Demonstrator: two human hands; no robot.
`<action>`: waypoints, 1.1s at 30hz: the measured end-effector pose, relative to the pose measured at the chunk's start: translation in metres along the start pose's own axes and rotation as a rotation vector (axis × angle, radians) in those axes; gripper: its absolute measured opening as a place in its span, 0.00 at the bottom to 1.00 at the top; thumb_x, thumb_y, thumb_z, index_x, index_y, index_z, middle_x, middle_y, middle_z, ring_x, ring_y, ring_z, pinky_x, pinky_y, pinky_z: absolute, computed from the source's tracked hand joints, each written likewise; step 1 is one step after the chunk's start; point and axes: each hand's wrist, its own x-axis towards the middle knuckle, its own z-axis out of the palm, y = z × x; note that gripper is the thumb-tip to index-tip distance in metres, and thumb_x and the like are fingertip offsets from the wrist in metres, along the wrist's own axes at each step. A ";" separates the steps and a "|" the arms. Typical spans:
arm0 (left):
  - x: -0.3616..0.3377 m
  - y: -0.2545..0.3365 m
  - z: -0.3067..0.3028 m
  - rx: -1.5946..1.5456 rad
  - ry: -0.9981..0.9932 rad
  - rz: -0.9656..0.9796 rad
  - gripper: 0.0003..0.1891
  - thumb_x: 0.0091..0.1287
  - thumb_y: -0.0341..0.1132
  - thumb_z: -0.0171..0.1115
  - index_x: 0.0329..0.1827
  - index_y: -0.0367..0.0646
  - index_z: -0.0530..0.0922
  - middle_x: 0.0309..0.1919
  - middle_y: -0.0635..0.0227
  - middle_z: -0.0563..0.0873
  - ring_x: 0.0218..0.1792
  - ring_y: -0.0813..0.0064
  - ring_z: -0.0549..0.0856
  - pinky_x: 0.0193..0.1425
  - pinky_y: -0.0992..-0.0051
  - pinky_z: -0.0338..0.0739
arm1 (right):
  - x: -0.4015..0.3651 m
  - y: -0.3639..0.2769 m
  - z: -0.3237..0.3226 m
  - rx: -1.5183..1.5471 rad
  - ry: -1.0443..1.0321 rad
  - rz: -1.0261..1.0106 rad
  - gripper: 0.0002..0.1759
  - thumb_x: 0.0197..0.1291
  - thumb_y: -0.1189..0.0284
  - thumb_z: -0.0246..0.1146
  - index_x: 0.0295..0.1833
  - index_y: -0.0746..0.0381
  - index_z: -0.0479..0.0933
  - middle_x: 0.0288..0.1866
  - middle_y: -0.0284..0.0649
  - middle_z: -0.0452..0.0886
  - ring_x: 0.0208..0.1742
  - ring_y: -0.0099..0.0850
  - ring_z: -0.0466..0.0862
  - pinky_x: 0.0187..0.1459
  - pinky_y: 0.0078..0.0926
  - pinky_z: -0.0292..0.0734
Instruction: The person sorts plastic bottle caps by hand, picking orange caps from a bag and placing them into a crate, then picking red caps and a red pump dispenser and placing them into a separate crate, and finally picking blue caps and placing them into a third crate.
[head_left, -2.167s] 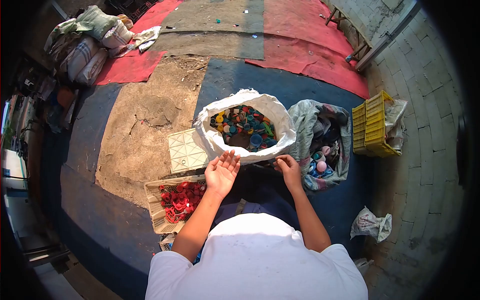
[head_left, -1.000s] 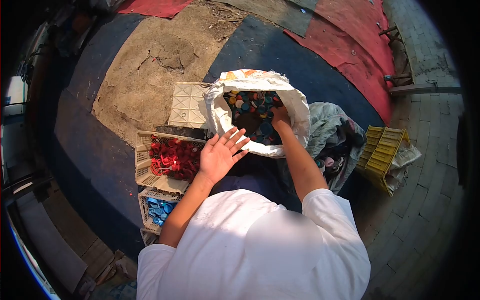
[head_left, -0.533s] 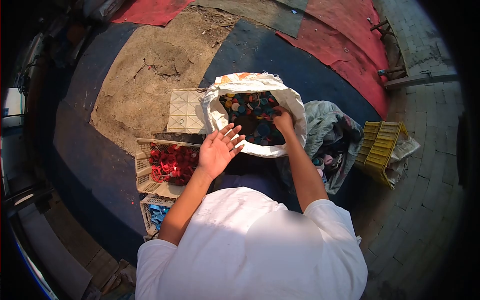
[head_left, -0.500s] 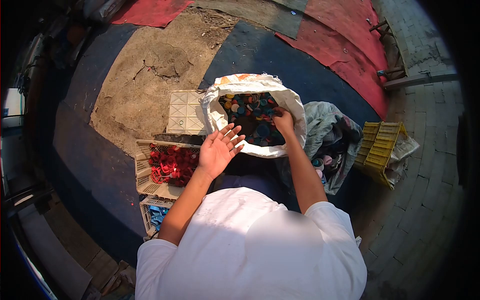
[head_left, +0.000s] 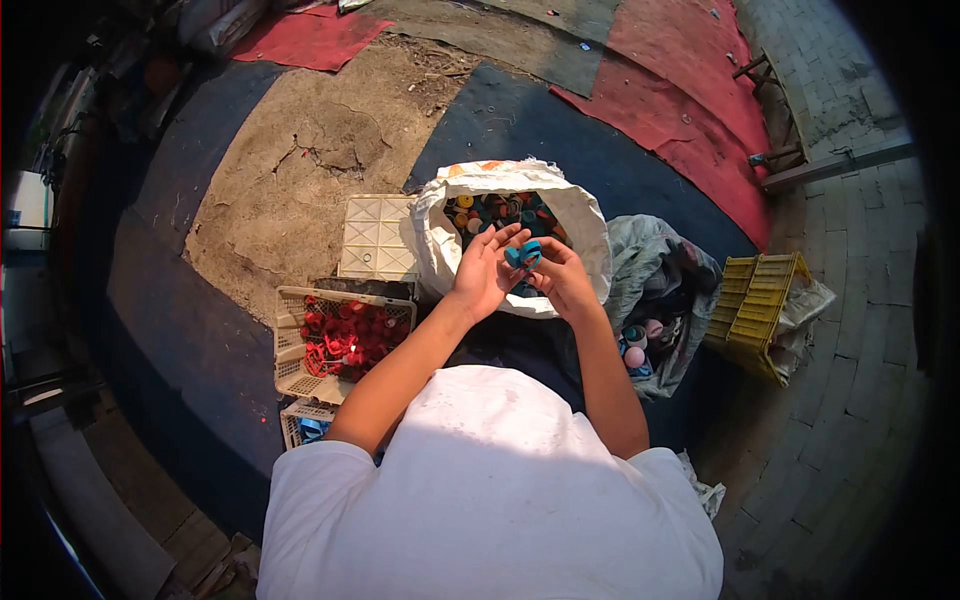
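Over the mouth of a white woven sack [head_left: 588, 225], my two hands are close together. Several teal plastic bottle caps [head_left: 523, 255] are between them. My right hand [head_left: 568, 285] pinches these caps with its fingertips. Beside it, my left hand [head_left: 482, 275] is turned palm up with its fingers stretched out towards the caps; whether it bears any of their weight is hard to see. Inside the sack lie many loose caps [head_left: 467, 203] in yellow, orange, teal and dark colours, partly hidden by my hands.
Left of the sack stands a beige crate [head_left: 290, 345] of red caps [head_left: 350, 335], with a smaller crate [head_left: 292, 425] of blue pieces below. A pale slatted crate [head_left: 378, 235] sits behind. To the right are a grey plastic bag [head_left: 640, 250] and yellow crates [head_left: 755, 305].
My right hand has come up out of the sack with teal caps in its fingers. My left hand has moved right and up to meet it over the opening.
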 end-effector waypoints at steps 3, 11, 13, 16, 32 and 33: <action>0.002 -0.003 0.004 0.045 -0.038 0.013 0.22 0.81 0.53 0.47 0.66 0.49 0.72 0.63 0.64 0.83 0.61 0.63 0.84 0.56 0.63 0.83 | -0.008 0.003 0.013 -0.225 0.009 -0.041 0.12 0.65 0.75 0.71 0.53 0.65 0.84 0.44 0.36 0.88 0.41 0.23 0.86 0.39 0.20 0.80; -0.006 -0.006 -0.004 -0.340 -0.173 -0.003 0.20 0.81 0.50 0.50 0.63 0.47 0.79 0.65 0.61 0.83 0.68 0.54 0.80 0.69 0.55 0.80 | -0.022 -0.009 0.039 -0.352 0.035 -0.075 0.15 0.65 0.75 0.72 0.56 0.65 0.86 0.43 0.31 0.87 0.39 0.18 0.84 0.36 0.17 0.80; -0.011 -0.006 -0.005 -0.371 -0.196 -0.015 0.20 0.81 0.50 0.50 0.63 0.49 0.80 0.67 0.62 0.82 0.69 0.55 0.79 0.69 0.54 0.80 | -0.019 -0.002 0.040 -0.439 0.012 -0.140 0.15 0.65 0.77 0.71 0.57 0.65 0.87 0.44 0.32 0.87 0.40 0.19 0.85 0.37 0.18 0.81; -0.017 -0.004 -0.006 -0.372 -0.221 -0.047 0.21 0.81 0.51 0.49 0.65 0.53 0.80 0.69 0.65 0.81 0.69 0.60 0.79 0.68 0.54 0.80 | -0.017 0.007 0.047 -0.703 0.086 -0.241 0.17 0.63 0.81 0.69 0.57 0.63 0.88 0.45 0.33 0.85 0.41 0.22 0.85 0.38 0.20 0.83; -0.024 0.000 -0.015 -0.296 -0.134 -0.042 0.21 0.82 0.49 0.48 0.69 0.50 0.76 0.66 0.63 0.81 0.65 0.62 0.82 0.69 0.59 0.80 | -0.011 -0.010 0.059 -0.957 0.257 -0.393 0.16 0.57 0.80 0.66 0.52 0.68 0.87 0.42 0.44 0.87 0.35 0.31 0.88 0.41 0.26 0.83; -0.026 0.000 -0.016 -0.302 -0.153 -0.062 0.22 0.82 0.49 0.47 0.71 0.50 0.75 0.66 0.62 0.81 0.65 0.62 0.82 0.71 0.58 0.79 | -0.012 -0.009 0.057 -1.024 0.219 -0.413 0.17 0.57 0.80 0.66 0.53 0.68 0.86 0.44 0.44 0.86 0.36 0.32 0.88 0.42 0.27 0.83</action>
